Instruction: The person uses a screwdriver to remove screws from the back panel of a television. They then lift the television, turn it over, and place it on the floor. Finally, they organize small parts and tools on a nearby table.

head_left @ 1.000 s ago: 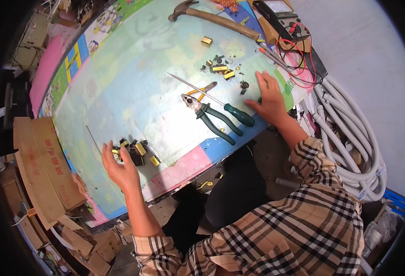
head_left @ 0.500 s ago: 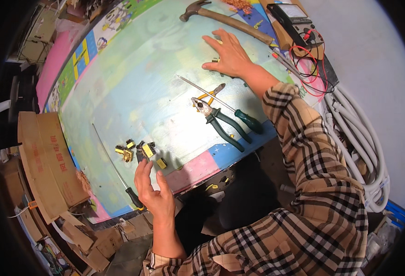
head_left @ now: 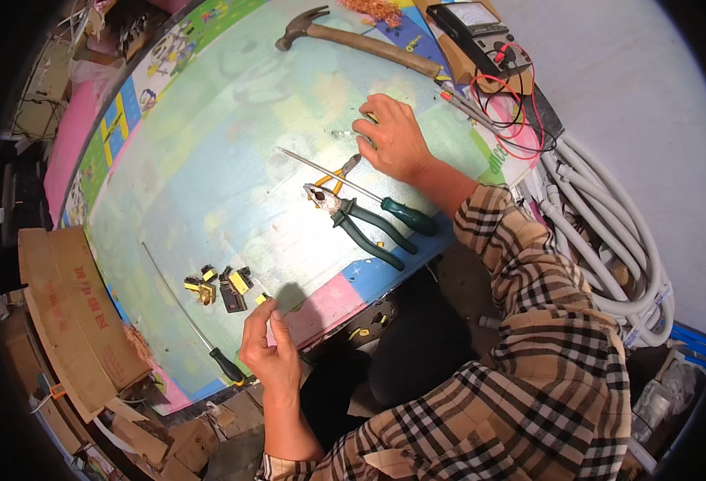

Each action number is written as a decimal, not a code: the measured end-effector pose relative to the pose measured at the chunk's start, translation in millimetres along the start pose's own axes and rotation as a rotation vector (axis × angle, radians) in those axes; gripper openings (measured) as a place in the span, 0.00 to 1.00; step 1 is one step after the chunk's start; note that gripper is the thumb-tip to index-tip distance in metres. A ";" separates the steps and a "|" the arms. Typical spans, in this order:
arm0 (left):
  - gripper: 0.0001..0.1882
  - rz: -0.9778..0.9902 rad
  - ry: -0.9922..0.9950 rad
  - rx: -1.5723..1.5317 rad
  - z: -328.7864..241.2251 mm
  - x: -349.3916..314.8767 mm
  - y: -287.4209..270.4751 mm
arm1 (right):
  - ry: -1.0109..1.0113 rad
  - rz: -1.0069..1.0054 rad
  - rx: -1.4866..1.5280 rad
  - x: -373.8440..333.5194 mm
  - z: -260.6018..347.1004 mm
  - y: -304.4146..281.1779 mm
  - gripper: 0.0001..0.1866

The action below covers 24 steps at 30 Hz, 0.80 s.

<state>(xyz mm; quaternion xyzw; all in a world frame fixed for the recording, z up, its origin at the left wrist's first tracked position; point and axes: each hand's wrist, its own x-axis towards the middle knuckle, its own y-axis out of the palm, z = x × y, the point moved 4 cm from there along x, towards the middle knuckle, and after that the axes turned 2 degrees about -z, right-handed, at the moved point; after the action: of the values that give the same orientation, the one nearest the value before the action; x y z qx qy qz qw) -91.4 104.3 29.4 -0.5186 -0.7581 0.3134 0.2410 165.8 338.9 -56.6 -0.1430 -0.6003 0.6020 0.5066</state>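
My left hand (head_left: 271, 357) is above the near edge of the table, loosely curled, its thumb apart from the fingers. Just beyond its fingertips shows a small yellow part (head_left: 262, 299), partly covered by the hand. Left of it lie several small black-and-yellow transformer-like components (head_left: 239, 280). My right hand (head_left: 399, 143) is closed over the right side of the table, fingers bent inward; what lies within them is too small to name. Nearest to it are the green-handled screwdriver (head_left: 407, 215), yellow-handled cutters (head_left: 342, 174) and green-handled pliers (head_left: 369, 234).
A claw hammer (head_left: 377, 42) lies at the far side, beside copper wire (head_left: 375, 10). An analog multimeter (head_left: 475, 32) with red and black leads sits at the far right. A black-handled screwdriver (head_left: 226, 365) lies near left, by a cardboard box (head_left: 80, 309). Grey hoses (head_left: 617, 232) coil at the right.
My right hand has drawn nearer and its spread fingers have curled in. The left hand has bent its fingers over the yellow part. The whole view has shifted slightly.
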 end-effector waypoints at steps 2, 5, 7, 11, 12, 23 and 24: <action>0.08 0.002 -0.017 -0.005 1.4 -2.1 0.8 | 0.049 -0.039 -0.016 -1.2 1.5 -1.6 0.10; 0.08 0.017 -0.005 -0.010 -0.9 -1.0 2.7 | 0.056 -0.055 -0.039 4.4 -7.9 2.4 0.10; 0.08 0.012 -0.014 -0.018 5.1 -4.4 0.7 | 0.031 -0.034 -0.056 15.6 -15.9 5.8 0.10; 0.07 0.011 -0.013 -0.025 1.7 -4.4 -1.4 | 0.120 -0.082 -0.204 25.6 -27.1 21.1 0.09; 0.07 0.009 -0.010 -0.015 0.6 -3.5 -1.5 | 0.120 -0.074 -0.188 27.3 -31.2 21.0 0.08; 0.08 0.024 -0.015 -0.035 1.2 -5.5 -15.5 | 0.169 -0.030 -0.146 31.7 -25.3 12.7 0.10; 0.08 0.020 -0.019 -0.035 0.5 -5.9 -17.4 | 0.144 -0.041 -0.145 27.2 -16.9 13.1 0.10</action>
<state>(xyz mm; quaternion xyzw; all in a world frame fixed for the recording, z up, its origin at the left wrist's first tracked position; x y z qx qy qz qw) -100.8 94.0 41.5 -0.5272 -0.7606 0.3073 0.2215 161.1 373.1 -60.2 -0.2100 -0.6070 0.5349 0.5490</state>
